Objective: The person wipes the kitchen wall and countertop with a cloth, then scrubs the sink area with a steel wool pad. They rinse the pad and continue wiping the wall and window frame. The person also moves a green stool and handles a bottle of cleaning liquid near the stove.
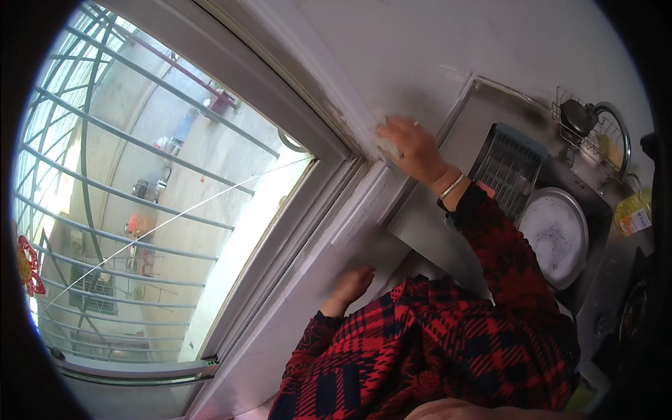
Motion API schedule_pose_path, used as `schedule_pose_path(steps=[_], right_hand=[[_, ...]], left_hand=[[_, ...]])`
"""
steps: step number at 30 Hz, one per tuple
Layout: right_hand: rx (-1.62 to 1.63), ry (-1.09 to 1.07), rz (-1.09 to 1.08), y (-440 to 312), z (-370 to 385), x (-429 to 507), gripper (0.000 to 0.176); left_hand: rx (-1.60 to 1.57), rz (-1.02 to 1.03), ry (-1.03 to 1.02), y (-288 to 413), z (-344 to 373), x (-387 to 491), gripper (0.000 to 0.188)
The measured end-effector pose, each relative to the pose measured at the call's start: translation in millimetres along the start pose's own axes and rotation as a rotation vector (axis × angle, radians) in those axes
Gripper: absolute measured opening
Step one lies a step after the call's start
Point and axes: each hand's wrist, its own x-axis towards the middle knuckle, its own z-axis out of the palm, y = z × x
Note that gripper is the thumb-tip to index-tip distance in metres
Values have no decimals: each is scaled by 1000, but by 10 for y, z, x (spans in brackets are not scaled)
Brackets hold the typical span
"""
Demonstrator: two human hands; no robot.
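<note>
My right hand (417,149) grips a whitish cloth or sponge (387,144) and presses it to the white window surround (362,113), close to the lower corner of the window opening. The hand is slightly blurred, and a bangle circles its wrist. Below the window ledge (362,202), my left hand (354,285) is beside the pale wall with its fingers curled in, and nothing shows in it. Dirty brown marks (344,123) run along the seam between the window frame (294,100) and the surround.
A steel sink (593,210) lies at the right, with a round basin of foamy water (554,236) and a drying rack (506,157) in it. Behind stand a faucet (622,131), a wire basket (564,105) and a yellow bottle (632,212). Metal bars (157,152) cross the window.
</note>
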Motion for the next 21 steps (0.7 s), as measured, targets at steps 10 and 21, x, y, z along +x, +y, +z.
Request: schedule_pose_path(steps=[10,21], right_hand=[[-57,73,-112,-5,223,674,68],[168,25,435,-275,653,-1037,57]], left_hand=[[13,-92,74,-80,19,-259,21],[-46,-87,-24,-233,-52,-500,21]])
